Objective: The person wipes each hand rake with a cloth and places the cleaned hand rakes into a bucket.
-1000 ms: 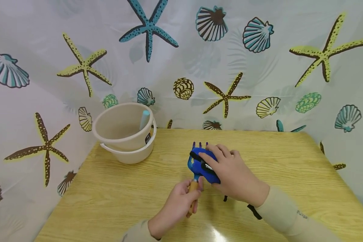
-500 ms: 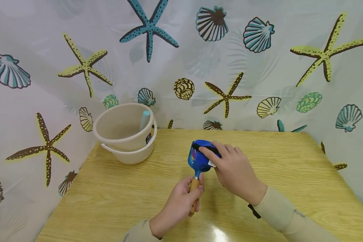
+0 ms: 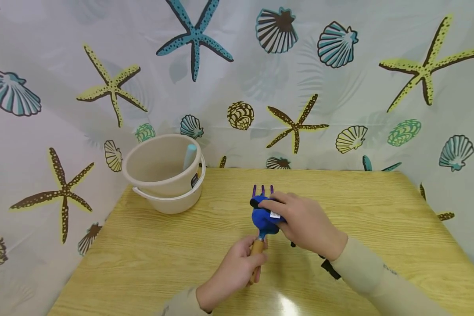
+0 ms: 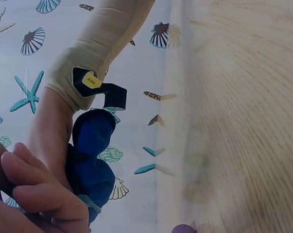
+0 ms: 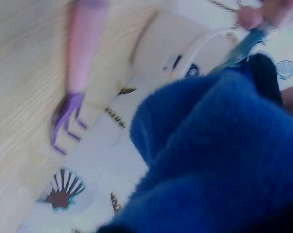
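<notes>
My left hand (image 3: 235, 270) grips the wooden handle (image 3: 256, 252) of a blue-headed garden hand tool, probably a trowel, held up over the table. My right hand (image 3: 310, 221) holds a fuzzy blue cloth (image 3: 260, 217) with black edging and a white tag, wrapped over the tool's head. Most of the head is hidden by the cloth; its blue neck (image 3: 262, 235) shows below. In the right wrist view the cloth (image 5: 219, 160) fills much of the picture. Beneath the hands a purple hand rake (image 5: 71, 114) with a pink handle lies on the table.
A beige bucket (image 3: 170, 197) with a white carry handle stands at the back left of the wooden table (image 3: 142, 263). A light-blue rod-shaped end (image 3: 189, 156) pokes up inside it. A sheet (image 3: 229, 145) printed with starfish and shells hangs behind.
The right hand has moved the cloth up over the tool's head, then back down, so the rake's tines show again. The left hand keeps its grip, shifting slightly right.
</notes>
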The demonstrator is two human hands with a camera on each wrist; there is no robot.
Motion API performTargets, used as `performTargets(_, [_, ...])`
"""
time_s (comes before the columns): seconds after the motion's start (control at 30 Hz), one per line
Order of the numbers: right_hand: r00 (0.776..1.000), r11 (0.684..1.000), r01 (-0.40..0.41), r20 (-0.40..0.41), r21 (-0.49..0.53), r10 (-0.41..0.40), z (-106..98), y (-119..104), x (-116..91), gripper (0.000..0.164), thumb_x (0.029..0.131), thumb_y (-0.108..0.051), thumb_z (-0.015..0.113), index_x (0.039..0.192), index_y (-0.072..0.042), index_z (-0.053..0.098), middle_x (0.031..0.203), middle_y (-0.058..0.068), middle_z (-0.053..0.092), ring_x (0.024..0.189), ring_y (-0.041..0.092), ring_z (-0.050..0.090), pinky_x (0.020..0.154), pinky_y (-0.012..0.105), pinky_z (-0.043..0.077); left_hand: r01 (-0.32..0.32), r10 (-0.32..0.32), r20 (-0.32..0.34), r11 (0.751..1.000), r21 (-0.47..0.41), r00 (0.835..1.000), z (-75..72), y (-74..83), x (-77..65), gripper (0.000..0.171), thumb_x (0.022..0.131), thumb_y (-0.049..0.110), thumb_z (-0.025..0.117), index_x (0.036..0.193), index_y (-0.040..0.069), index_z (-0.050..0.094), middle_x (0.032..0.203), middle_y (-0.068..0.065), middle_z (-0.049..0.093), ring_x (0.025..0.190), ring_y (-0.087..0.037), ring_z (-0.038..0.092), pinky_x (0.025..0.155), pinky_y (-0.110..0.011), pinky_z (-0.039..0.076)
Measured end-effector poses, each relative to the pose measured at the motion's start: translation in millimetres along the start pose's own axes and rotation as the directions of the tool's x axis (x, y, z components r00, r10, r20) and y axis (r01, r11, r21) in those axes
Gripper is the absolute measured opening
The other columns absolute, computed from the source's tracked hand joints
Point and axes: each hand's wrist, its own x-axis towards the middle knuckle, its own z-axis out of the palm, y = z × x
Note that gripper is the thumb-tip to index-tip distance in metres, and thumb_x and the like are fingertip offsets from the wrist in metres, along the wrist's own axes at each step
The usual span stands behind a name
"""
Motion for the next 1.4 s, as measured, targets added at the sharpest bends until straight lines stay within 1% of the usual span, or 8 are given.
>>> performTargets(0.17, [1.0, 0.991, -0.004, -0.025, -0.13, 0.001, 4.3, 7.4, -1.3, 0.048, 0.075, -0.012, 0.075, 0.122, -0.017, 0.063, 0.112, 0.009, 0.06, 0.085, 0.024, 0.057, 0.062, 0.041, 0.057, 0.028, -0.028, -0.018, 0.999, 0.019, 0.999, 1.0, -0.5, 1.2, 0.022, 0.092, 0.011, 0.054, 0.111, 0.0, 0.053, 0.05, -0.001, 0.048, 0.037, -0.011, 0.039, 0.031, -0.019, 0.03])
performTargets(0.3, [0.995, 0.979, -0.021, -0.099, -0.203, 0.001, 0.0, 8.7, 0.1, 0.048, 0.076, -0.008, 0.068, 0.123, -0.014, 0.062, 0.112, 0.01, 0.06, 0.079, 0.026, 0.055, 0.06, 0.041, 0.056, 0.033, -0.032, -0.042, 0.999, 0.031, 0.999, 2.6, 2.6, -0.6, 0.019, 0.092, 0.01, 0.053, 0.108, -0.001, 0.053, 0.049, -0.001, 0.047, 0.036, -0.01, 0.037, 0.031, -0.018, 0.03])
performTargets(0.4, [0.99, 0.992, -0.057, -0.137, -0.11, 0.042, -5.3, 6.8, 0.6, 0.049, 0.077, -0.008, 0.069, 0.125, -0.016, 0.061, 0.111, 0.005, 0.062, 0.082, 0.021, 0.058, 0.058, 0.039, 0.056, 0.017, -0.015, -0.056, 0.999, 0.038, 0.998, 4.0, 1.9, -1.9, 0.018, 0.093, 0.01, 0.053, 0.107, 0.0, 0.053, 0.048, 0.0, 0.047, 0.035, -0.009, 0.036, 0.031, -0.018, 0.03])
performTargets(0.57, [0.996, 0.992, -0.052, -0.07, 0.119, 0.061, -6.5, -6.4, -0.8, 0.054, 0.079, -0.019, 0.075, 0.13, -0.018, 0.056, 0.113, 0.002, 0.066, 0.095, 0.013, 0.06, 0.065, 0.038, 0.057, 0.013, -0.011, -0.044, 0.999, 0.043, 0.999, 1.4, -1.1, 0.5, 0.019, 0.093, 0.013, 0.053, 0.107, 0.002, 0.052, 0.05, 0.0, 0.049, 0.036, -0.01, 0.038, 0.031, -0.019, 0.032])
performTargets(0.87, [0.995, 0.98, -0.07, 0.077, 0.186, 0.056, -8.2, -9.5, -0.7, 0.04, 0.08, -0.022, 0.075, 0.119, -0.022, 0.063, 0.108, -0.004, 0.068, 0.092, 0.006, 0.059, 0.071, 0.034, 0.055, -0.014, 0.015, -0.045, 1.0, 0.007, 0.999, -5.0, -2.5, 10.5, 0.014, 0.091, 0.012, 0.054, 0.1, 0.001, 0.054, 0.048, 0.0, 0.048, 0.035, -0.011, 0.036, 0.032, -0.022, 0.03])
performTargets(1.03, [0.992, 0.987, -0.095, 0.096, 0.132, 0.083, -4.9, -4.9, -4.0, 0.038, 0.08, -0.022, 0.075, 0.116, -0.021, 0.064, 0.105, -0.005, 0.068, 0.088, 0.007, 0.06, 0.068, 0.034, 0.056, -0.019, 0.02, -0.013, 1.0, 0.022, 1.0, -2.9, -7.4, 10.9, 0.015, 0.091, 0.01, 0.054, 0.102, 0.0, 0.056, 0.047, 0.0, 0.047, 0.035, -0.011, 0.038, 0.032, -0.021, 0.029])
performTargets(1.27, [0.991, 0.991, -0.134, -0.026, -0.026, 0.134, 4.9, -1.7, 1.1, 0.042, 0.077, -0.012, 0.07, 0.118, -0.015, 0.064, 0.101, 0.0, 0.067, 0.08, 0.013, 0.062, 0.052, 0.032, 0.055, 0.015, -0.011, -0.027, 0.987, 0.161, 1.0, -0.3, -5.7, 7.7, 0.027, 0.089, 0.012, 0.057, 0.115, 0.003, 0.057, 0.05, 0.001, 0.05, 0.037, -0.011, 0.044, 0.033, -0.02, 0.032])
performTargets(1.4, [0.991, 0.992, -0.126, -0.046, -0.028, 0.125, 5.5, -3.3, 4.5, 0.042, 0.076, -0.01, 0.069, 0.117, -0.015, 0.066, 0.099, 0.002, 0.067, 0.079, 0.015, 0.061, 0.05, 0.032, 0.054, 0.017, -0.011, -0.03, 0.98, 0.196, 0.999, 1.6, -3.1, 5.6, 0.042, 0.089, 0.014, 0.057, 0.129, 0.002, 0.051, 0.05, 0.0, 0.051, 0.037, -0.011, 0.045, 0.033, -0.02, 0.034])
